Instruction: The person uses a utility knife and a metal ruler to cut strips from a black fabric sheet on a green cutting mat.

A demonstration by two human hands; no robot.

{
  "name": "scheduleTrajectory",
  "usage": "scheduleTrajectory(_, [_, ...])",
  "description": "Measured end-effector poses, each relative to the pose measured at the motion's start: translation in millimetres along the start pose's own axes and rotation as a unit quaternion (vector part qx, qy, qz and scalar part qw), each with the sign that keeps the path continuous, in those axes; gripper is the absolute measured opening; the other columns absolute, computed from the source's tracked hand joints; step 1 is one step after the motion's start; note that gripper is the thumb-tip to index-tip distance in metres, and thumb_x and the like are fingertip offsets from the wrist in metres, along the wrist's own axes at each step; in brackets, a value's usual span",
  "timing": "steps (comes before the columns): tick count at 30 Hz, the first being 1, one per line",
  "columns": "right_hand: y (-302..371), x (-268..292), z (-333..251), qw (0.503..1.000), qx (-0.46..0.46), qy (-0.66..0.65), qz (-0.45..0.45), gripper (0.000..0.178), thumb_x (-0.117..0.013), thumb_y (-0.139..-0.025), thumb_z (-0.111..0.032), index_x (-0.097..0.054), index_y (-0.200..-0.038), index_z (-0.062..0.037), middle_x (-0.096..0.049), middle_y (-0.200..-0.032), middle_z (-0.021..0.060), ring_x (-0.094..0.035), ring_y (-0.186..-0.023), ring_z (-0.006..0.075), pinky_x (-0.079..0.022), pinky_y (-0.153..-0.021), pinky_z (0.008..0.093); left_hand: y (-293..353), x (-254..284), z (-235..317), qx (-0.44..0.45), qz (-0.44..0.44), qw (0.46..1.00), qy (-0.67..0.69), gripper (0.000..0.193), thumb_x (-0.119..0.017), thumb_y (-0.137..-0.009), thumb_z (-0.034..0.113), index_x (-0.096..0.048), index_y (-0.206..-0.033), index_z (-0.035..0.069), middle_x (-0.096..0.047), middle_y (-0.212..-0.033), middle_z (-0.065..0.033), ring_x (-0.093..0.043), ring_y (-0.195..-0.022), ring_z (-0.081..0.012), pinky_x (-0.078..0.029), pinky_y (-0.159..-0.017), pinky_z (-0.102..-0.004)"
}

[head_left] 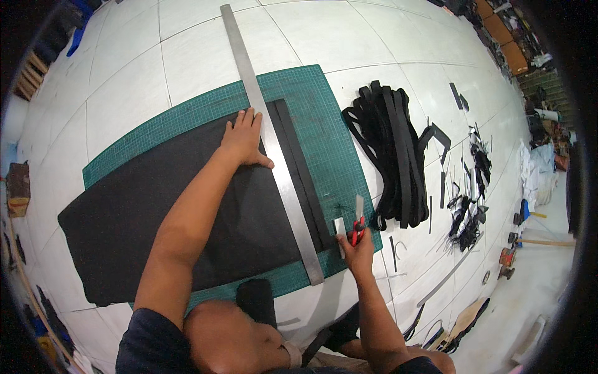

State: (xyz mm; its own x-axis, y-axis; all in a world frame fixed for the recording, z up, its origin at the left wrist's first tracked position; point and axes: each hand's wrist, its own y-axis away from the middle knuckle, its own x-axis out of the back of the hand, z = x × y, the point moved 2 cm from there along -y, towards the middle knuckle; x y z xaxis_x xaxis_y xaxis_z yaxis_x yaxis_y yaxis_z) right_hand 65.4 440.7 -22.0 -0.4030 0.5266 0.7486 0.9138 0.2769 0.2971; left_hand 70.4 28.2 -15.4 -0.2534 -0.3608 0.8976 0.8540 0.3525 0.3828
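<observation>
A long steel ruler (281,172) lies across a stack of black fabric (156,206) on a green cutting mat (333,143). My left hand (244,142) lies on the fabric and the ruler's left edge, its fingers stretched and the thumb apart. At the mat's right side, my right hand (357,249) is closed around a red and black utility knife (358,231) with its blade pointing away from me. Beside it, a short pale flat piece (339,232) touches my right hand; what it is I cannot make out. Narrow fabric edges (305,181) show right of the ruler.
A bundle of black webbing straps (395,156) lies right of the mat on the white tiled floor (205,37). Farther right are black scraps (467,218) and a thin strip (448,274). A brown block (18,189) stands at the far left.
</observation>
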Motion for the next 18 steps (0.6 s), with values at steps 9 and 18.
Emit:
scheduleTrajectory(9, [-32.8, 3.5, -28.1, 0.990, 0.031, -0.126, 0.061, 0.043, -0.083, -0.080, -0.014, -0.052, -0.108, -0.0016, -0.063, -0.083, 0.0061, -0.062, -0.075, 0.0178, -0.051, -0.071, 0.0326, 3.4, -3.0, -5.0, -0.015, 0.018, 0.999, 0.028, 0.141, -0.091, -0.050, 0.062, -0.021, -0.155, 0.000, -0.018, -0.163, -0.0225, -0.017, -0.151, -0.0406, -0.026, -0.118, -0.0615])
scheduleTrajectory(18, [-178.4, -92.6, -217.2, 0.979, 0.126, -0.152, -0.041, 0.047, -0.086, -0.075, -0.020, -0.055, -0.106, -0.0038, -0.072, -0.089, 0.0107, -0.070, -0.083, 0.0262, -0.054, -0.077, 0.0404, 2.2, -0.2, -0.8, -0.021, 0.039, 0.998, 0.044, 0.137, -0.093, -0.049, 0.057, -0.025, -0.154, 0.000, -0.021, -0.162, -0.0229, -0.020, -0.150, -0.0419, -0.027, -0.117, -0.0610])
